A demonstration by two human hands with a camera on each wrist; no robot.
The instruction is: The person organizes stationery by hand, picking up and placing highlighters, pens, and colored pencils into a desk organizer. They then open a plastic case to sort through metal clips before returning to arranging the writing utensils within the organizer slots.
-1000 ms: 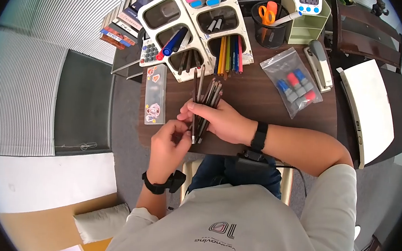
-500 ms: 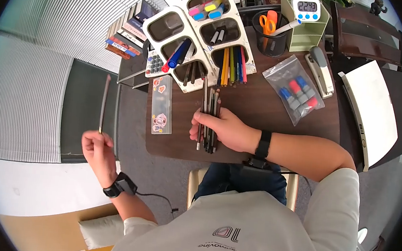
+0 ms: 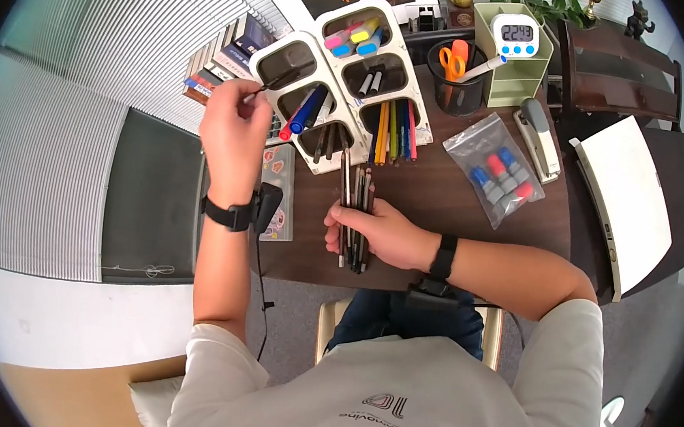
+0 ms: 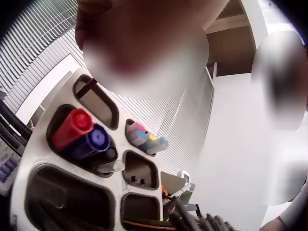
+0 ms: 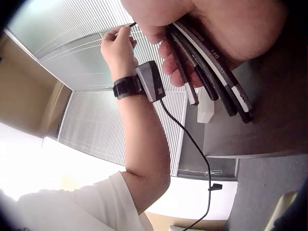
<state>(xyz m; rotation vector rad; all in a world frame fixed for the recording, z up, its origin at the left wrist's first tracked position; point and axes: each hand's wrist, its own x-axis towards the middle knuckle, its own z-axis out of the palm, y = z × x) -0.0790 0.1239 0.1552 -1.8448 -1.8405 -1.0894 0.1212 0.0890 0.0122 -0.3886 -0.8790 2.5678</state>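
Note:
My left hand [image 3: 235,131] pinches a dark pencil [image 3: 279,80] over the top left compartment of the white organizer [image 3: 339,75]. In the left wrist view that hand is blurred, and a dark end reaches to the compartment's rim. My right hand [image 3: 389,232] grips a bundle of dark pencils [image 5: 211,67], their lower ends fanned below the palm. The bundle stands just in front of the organizer. Thick red and blue markers [image 4: 86,137] fill the compartment below the left hand's pencil. Several dark pencils [image 3: 328,143] lean in the lowest left compartment.
Coloured pencils [image 3: 396,129] and highlighters [image 3: 353,37] occupy right-hand compartments. A mesh pen cup [image 3: 456,97] with orange scissors stands right of the organizer. Beyond it are a bag of markers [image 3: 496,174], a stapler [image 3: 539,141] and a timer [image 3: 516,35]. A sticker-covered case [image 3: 281,184] lies under the left forearm.
My left hand has taken one pencil from beside the bundle, swung out to the left, then forward to the organizer's top left compartment. The right hand still holds the bundle.

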